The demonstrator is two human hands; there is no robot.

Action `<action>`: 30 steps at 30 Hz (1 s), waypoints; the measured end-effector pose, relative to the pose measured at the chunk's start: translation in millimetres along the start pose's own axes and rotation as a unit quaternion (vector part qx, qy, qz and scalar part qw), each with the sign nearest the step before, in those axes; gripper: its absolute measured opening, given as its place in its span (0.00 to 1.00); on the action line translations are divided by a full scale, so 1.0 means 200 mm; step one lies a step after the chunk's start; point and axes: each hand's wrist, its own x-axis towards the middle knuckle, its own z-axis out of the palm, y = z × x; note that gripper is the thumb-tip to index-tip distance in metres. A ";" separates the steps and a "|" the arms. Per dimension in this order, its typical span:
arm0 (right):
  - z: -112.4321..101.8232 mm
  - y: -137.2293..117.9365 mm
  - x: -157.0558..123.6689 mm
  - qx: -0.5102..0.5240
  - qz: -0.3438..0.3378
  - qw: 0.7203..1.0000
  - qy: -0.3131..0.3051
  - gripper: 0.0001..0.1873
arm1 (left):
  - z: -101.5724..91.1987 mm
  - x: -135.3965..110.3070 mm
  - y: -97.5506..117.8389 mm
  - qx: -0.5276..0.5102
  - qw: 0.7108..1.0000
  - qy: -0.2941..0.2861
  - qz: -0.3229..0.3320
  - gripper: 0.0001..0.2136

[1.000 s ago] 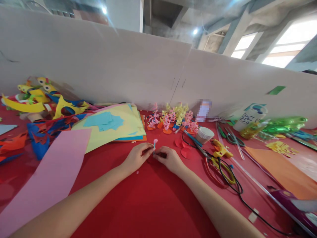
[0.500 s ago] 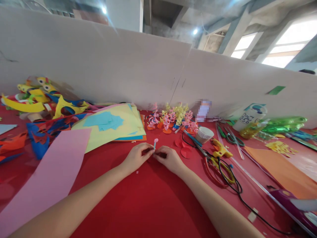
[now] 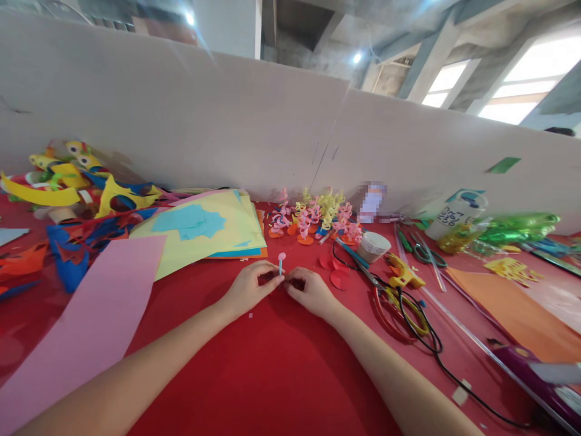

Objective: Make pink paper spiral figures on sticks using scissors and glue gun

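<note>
My left hand [image 3: 249, 288] and my right hand [image 3: 310, 292] meet fingertip to fingertip on the red tabletop [image 3: 272, 375]. Between them stands a small blue stick with a pink tip [image 3: 281, 264], upright, pinched at its base by both hands. Just beyond it is a cluster of small pink and yellow curled paper figures on orange discs [image 3: 315, 218]. Red paper discs [image 3: 334, 271] lie to the right of my right hand.
A stack of yellow and blue paper sheets [image 3: 204, 230] and a pink sheet [image 3: 91, 321] lie left. Coloured paper scraps [image 3: 77, 200] pile at far left. Scissors [image 3: 390, 297], a yellow glue gun [image 3: 403, 274], a tape roll [image 3: 373, 246], a bottle [image 3: 454, 215] and orange paper [image 3: 517, 312] sit right. A grey partition [image 3: 227, 121] stands behind.
The hands stay together in the same spot. The little stick has straightened slightly, from a small tilt to upright.
</note>
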 end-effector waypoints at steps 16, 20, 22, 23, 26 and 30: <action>-0.02 -0.01 0.00 0.017 -0.003 1.000 -0.019 0.10 | 0.01 -0.01 -0.02 -0.001 0.998 0.022 0.050 0.09; -0.02 0.00 0.00 0.035 0.004 0.999 -0.029 0.09 | 0.01 -0.01 -0.02 -0.002 0.998 0.014 0.054 0.10; -0.02 0.00 0.00 0.041 0.009 0.999 -0.031 0.07 | 0.01 -0.01 -0.02 -0.002 0.998 0.014 0.056 0.10; -0.02 0.01 0.00 0.043 0.010 0.999 -0.031 0.06 | 0.01 -0.01 -0.02 -0.001 0.998 0.015 0.056 0.10; -0.02 0.01 0.00 0.046 0.003 0.998 -0.033 0.06 | 0.02 -0.01 -0.02 0.004 0.998 0.020 0.057 0.10; -0.02 0.02 0.00 0.038 -0.003 0.999 -0.037 0.06 | 0.02 -0.01 -0.02 0.006 0.998 0.027 0.059 0.10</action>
